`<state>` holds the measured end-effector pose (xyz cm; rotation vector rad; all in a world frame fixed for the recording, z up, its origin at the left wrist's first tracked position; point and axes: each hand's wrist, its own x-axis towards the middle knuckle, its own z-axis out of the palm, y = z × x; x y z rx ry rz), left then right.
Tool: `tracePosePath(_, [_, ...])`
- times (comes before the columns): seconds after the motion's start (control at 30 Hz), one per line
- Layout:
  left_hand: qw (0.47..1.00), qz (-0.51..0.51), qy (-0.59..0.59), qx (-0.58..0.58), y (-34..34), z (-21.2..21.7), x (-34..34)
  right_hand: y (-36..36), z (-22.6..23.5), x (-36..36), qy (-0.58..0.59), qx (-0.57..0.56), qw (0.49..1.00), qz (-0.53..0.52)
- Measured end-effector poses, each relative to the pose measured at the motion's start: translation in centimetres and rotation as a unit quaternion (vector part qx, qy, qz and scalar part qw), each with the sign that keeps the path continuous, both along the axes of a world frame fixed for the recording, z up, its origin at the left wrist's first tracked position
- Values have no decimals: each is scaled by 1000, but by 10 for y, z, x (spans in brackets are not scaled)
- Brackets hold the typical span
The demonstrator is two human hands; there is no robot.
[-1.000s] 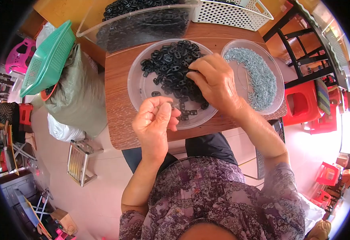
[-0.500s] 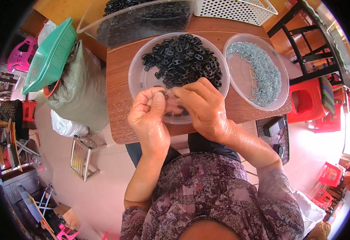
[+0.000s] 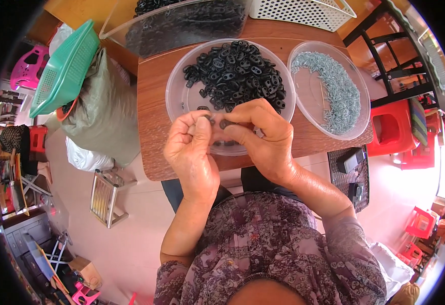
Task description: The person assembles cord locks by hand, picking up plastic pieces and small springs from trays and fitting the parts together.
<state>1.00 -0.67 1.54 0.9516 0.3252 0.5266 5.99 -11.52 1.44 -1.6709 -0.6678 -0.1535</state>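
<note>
Small black plastic piece (image 3: 226, 123) pinched between right hand (image 3: 263, 134) and left hand (image 3: 192, 152), both grips closed on it, held above near rim of clear round tray (image 3: 174, 101); heaped behind, glossy black pieces (image 3: 237, 73); beside it, second clear tray (image 3: 362, 114) of pale metal parts (image 3: 331, 91); underneath, wood-grain counter (image 3: 151, 107); left, green mesh basket (image 3: 62, 68).

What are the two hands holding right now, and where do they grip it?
Each hand pinches a small black plastic piece by its edge between thumb and fingertips: the left hand one, the right hand another.
</note>
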Motion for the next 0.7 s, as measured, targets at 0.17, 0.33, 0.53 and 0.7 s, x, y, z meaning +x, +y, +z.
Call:
tracePosePath(0.17, [1000, 7, 11, 9, -1, -3, -1, 1, 5, -3, 102, 11, 995, 6])
tracePosePath(0.33, [1000, 1, 8, 11, -1, -1, -2, -2, 3, -1, -83, -58, 994, -35])
tracePosePath(0.53, [1000, -15, 11, 10, -2, 5, -3, -9, 9, 0, 44, -18, 999, 7])
tracePosePath(0.7, [994, -6, 48, 102, -5, 7, -8, -11, 9, 10, 389, 132, 910, 54])
